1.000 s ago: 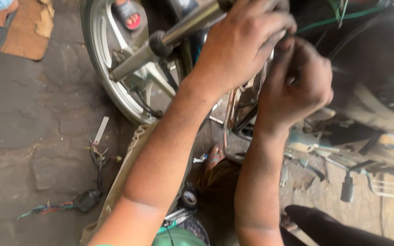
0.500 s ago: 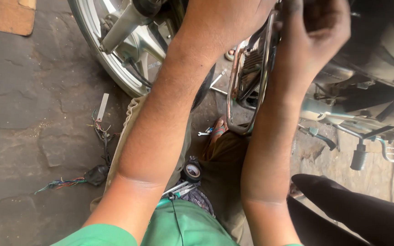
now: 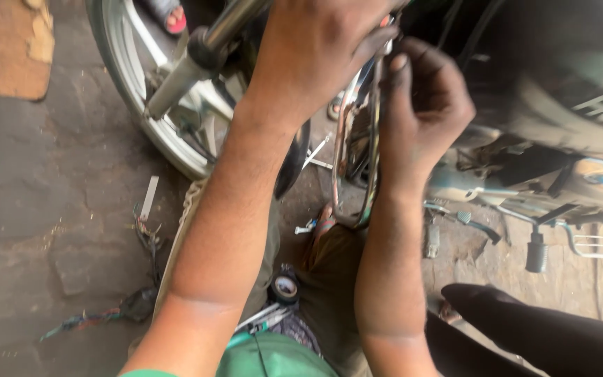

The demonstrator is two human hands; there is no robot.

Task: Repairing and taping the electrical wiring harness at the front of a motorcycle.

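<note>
Your left hand is up at the front of the motorcycle, fingers curled down over the top of the chrome crash guard; closed around the bar or just resting on it, can't tell, the back of the hand blocks the view. Your right hand sits just beside it on the guard's far side, fingers bunched together near the upper bar (what they pinch, if anything, is hidden). The guard loop hangs between your two forearms, lower bend close to the ground. Fork leg and front wheel are at the upper left, next to your left wrist. On the stone floor: a roll of black tape between your arms, a wire bundle left of your left forearm. Footpeg at the right.
</note>
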